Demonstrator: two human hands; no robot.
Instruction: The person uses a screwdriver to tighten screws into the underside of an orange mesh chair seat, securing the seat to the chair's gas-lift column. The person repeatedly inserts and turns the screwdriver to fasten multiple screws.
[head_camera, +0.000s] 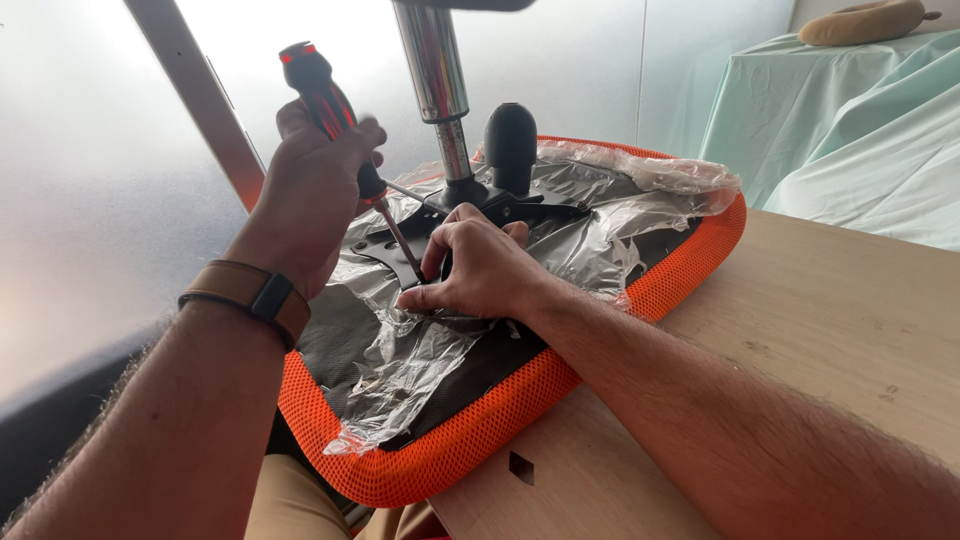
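My left hand (310, 195) grips a screwdriver (330, 110) with a black and red handle, its shaft slanting down to the black metal plate (385, 245) on the underside of an orange mesh chair seat (640, 295). My right hand (480, 270) rests on the plate beside the screwdriver tip, fingers pinched at the spot where the tip meets it. Crinkled clear plastic film (400, 360) covers the seat's dark underside. A chrome gas-lift cylinder (437, 90) rises from the plate, with a black knob (511, 140) beside it.
The seat lies upside down on a light wooden table (820, 310), overhanging its edge. A frosted window (80, 150) with a slanted frame bar stands behind. At the back right a pale green cloth (860, 130) drapes furniture, with a tan cushion (865, 20) on top.
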